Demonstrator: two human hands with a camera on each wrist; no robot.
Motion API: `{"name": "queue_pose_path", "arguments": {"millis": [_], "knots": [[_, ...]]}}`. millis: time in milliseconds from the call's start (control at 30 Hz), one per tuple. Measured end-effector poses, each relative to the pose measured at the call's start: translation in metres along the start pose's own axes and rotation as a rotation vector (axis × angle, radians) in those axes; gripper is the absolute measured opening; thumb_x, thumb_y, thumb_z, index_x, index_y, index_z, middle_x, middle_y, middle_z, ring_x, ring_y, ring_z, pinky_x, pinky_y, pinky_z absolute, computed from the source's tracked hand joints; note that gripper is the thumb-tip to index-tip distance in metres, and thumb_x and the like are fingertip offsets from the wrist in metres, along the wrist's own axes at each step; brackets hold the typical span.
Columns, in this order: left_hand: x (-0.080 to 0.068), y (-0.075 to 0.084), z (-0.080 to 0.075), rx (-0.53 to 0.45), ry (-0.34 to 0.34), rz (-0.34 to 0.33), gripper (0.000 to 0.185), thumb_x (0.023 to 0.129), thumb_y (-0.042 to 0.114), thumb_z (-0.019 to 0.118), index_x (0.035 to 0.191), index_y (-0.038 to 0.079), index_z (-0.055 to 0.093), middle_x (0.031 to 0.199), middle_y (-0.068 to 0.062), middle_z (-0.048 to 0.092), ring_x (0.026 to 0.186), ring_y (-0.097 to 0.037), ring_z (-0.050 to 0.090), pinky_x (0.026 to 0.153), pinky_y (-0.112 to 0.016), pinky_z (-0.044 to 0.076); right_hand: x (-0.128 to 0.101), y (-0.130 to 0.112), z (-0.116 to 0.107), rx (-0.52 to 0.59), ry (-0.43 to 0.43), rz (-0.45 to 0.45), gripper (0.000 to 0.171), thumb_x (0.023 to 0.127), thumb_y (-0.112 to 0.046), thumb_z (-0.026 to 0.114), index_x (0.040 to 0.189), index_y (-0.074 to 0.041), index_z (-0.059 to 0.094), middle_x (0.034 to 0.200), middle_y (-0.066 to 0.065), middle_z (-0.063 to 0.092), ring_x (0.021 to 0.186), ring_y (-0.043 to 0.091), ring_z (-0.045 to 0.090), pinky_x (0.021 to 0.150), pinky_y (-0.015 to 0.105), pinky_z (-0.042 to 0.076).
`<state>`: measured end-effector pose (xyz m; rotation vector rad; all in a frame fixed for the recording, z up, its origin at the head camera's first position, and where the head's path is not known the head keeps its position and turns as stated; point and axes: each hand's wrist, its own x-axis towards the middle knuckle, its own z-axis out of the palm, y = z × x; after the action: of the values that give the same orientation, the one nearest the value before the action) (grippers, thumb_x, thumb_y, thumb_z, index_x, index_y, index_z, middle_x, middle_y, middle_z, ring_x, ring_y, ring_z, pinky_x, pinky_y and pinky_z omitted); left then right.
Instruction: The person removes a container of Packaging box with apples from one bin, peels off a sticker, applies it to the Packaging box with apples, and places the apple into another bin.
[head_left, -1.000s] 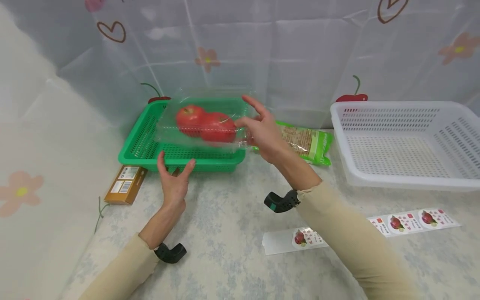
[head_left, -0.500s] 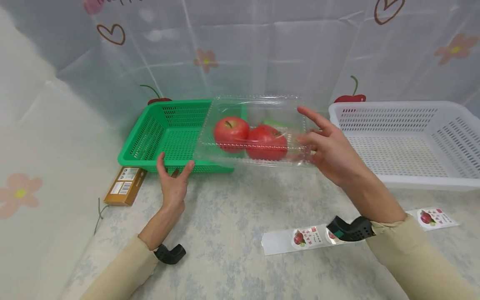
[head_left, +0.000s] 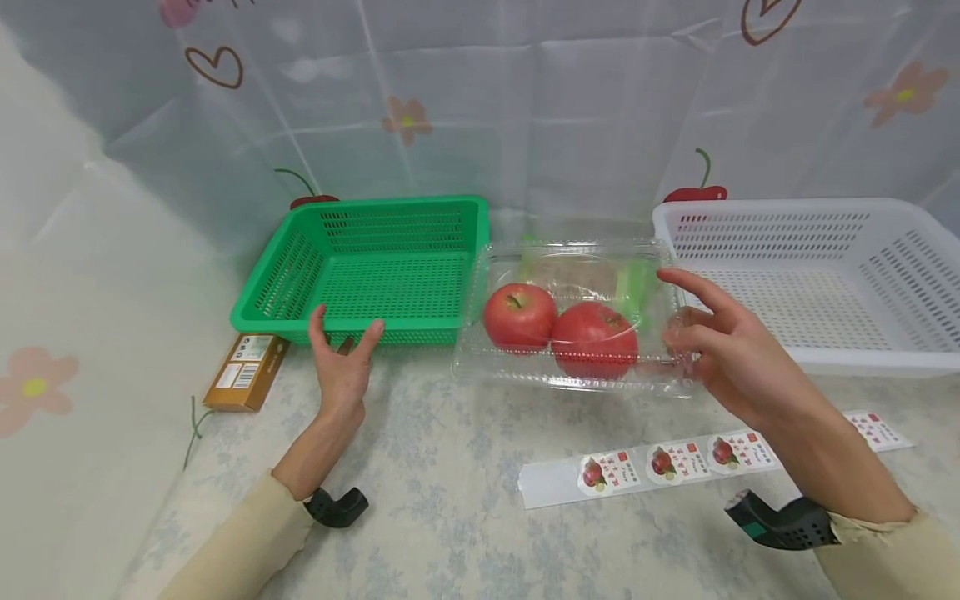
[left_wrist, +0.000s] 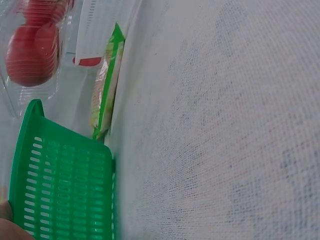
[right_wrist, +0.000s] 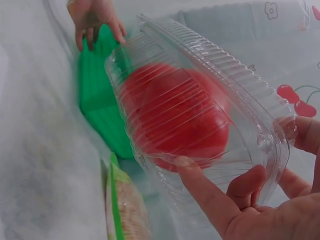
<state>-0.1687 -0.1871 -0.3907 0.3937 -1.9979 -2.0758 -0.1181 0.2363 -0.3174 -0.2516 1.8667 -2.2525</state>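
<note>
Where the right hand [head_left: 723, 354] grips its end: a clear ribbed clamshell [head_left: 572, 321], two red apples [head_left: 558, 327] inside.

Right hand [head_left: 723, 354] boxed in: clear box [head_left: 573, 321] touching its left side, white basket [head_left: 810, 283] wall just right and behind. Open cloth-covered surface [head_left: 450, 467] between both hands, toward the body; sticker strip [head_left: 705, 462] lies flat near the right wrist. Left hand [head_left: 341, 367] presses the green basket [head_left: 375, 267] front rim; small carton [head_left: 246, 371] on its left.
</note>
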Motion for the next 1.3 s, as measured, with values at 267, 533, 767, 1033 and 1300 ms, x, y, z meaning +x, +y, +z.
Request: {"name": "queue_pose_path", "arguments": {"millis": [267,533,767,1033,1300], "knots": [[0.000,-0.002,-0.001,-0.003,0.011,0.012,0.086,0.091,0.029,0.073,0.155,0.037,0.017,0.162,0.001,-0.001,0.141,-0.034,0.025,0.104,-0.048,0.037,-0.015,0.019,-0.011,-0.037,-0.023,0.030,0.060,0.099,0.003,0.049,0.151,-0.023,0.034,0.103,0.008,0.055,0.098,0.021,0.056,0.075,0.031,0.056],[0.000,-0.001,0.001,0.011,0.003,0.003,0.086,0.090,0.032,0.073,0.155,0.036,0.017,0.162,0.001,0.000,0.140,-0.032,0.025,0.104,-0.045,0.037,-0.023,0.037,-0.019,-0.060,-0.002,0.054,0.058,0.098,0.003,0.049,0.148,-0.024,0.038,0.091,0.004,0.055,0.082,0.017,0.057,0.068,0.029,0.051],[0.001,-0.002,0.000,0.012,0.018,0.021,0.086,0.090,0.031,0.074,0.155,0.036,0.018,0.162,0.000,0.001,0.140,-0.033,0.027,0.104,-0.046,0.037,-0.019,0.052,-0.014,-0.119,0.017,0.113,0.059,0.098,-0.002,0.054,0.148,-0.026,0.038,0.097,0.006,0.052,0.091,0.020,0.055,0.074,0.031,0.053],[0.000,-0.004,-0.001,0.018,0.025,0.016,0.086,0.090,0.030,0.075,0.155,0.034,0.019,0.162,0.000,0.003,0.140,-0.034,0.026,0.103,-0.045,0.037,-0.006,0.054,-0.007,-0.329,0.003,0.140,0.067,0.102,-0.021,0.054,0.159,-0.028,0.019,0.099,0.011,0.038,0.101,0.025,0.044,0.089,0.042,0.046],[-0.002,0.000,-0.003,0.014,-0.005,0.005,0.084,0.091,0.030,0.072,0.155,0.034,0.017,0.162,0.005,0.001,0.141,-0.032,0.025,0.106,-0.046,0.035,0.003,0.054,-0.008,-0.534,0.030,0.180,0.068,0.105,-0.030,0.047,0.160,-0.027,0.007,0.118,0.022,0.044,0.104,0.027,0.049,0.087,0.038,0.049]]}}
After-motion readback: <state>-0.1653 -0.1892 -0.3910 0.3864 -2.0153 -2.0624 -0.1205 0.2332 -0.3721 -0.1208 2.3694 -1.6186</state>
